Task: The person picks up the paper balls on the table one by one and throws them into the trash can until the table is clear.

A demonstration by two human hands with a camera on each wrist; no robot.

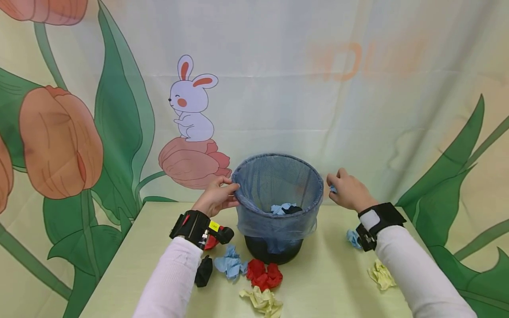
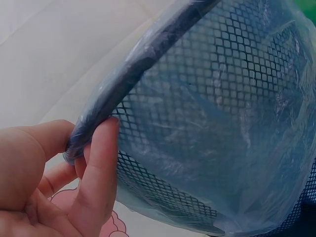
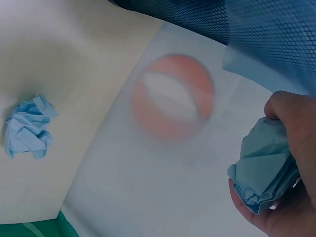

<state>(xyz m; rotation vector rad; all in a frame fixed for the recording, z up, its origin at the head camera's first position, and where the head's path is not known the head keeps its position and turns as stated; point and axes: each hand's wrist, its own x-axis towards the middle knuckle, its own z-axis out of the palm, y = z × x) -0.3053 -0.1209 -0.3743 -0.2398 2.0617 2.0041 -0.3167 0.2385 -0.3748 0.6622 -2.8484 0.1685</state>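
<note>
A dark mesh trash can [image 1: 274, 255], lined with a translucent blue plastic bag [image 1: 278, 226], stands on the table. Blue and black crumpled paper [image 1: 281, 208] lies inside it. At the can's left side my left hand [image 1: 216, 195] pinches the bag-covered rim [image 2: 136, 69] between thumb and fingers. My right hand [image 1: 351, 192] is just off the right side of the can, in the air at about rim height. It grips a crumpled blue paper ball [image 3: 266, 165], mostly hidden by the fingers in the head view.
In front of the can lie crumpled papers: blue [image 1: 230, 263], red [image 1: 264, 274], yellow [image 1: 262, 302] and black [image 1: 204, 271]. Another red one [image 1: 211, 242] is partly behind the left wrist. Near the right forearm are a blue ball [image 1: 353, 239] and a yellow ball [image 1: 381, 274]. A printed curtain [image 1: 270, 88] hangs behind.
</note>
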